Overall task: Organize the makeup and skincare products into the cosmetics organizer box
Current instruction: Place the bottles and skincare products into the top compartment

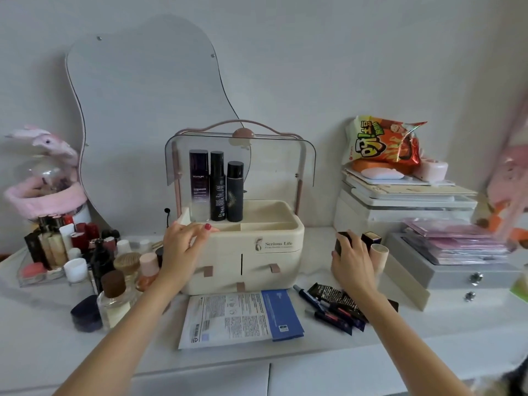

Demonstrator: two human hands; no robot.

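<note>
The cream organizer box (274,252) stands mid-table with its clear lid raised. Three dark bottles (217,187) stand upright in its top tray at the left. My left hand (183,247) rests on the box's front left top edge, fingers curled over the rim, holding nothing separate. My right hand (353,260) is to the right of the box, closed around a small black container (343,241). Beside it stand a dark gold-edged tube (371,238) and a beige tube (379,257). A sheet mask packet (240,318) lies flat in front of the box.
Many bottles, jars and lipsticks (85,258) crowd the left side. Pens and dark sachets (334,307) lie at front right. A grey drawer box (457,270), stacked white boxes (405,207) and a snack bag (383,141) fill the right. A mirror (148,110) leans behind.
</note>
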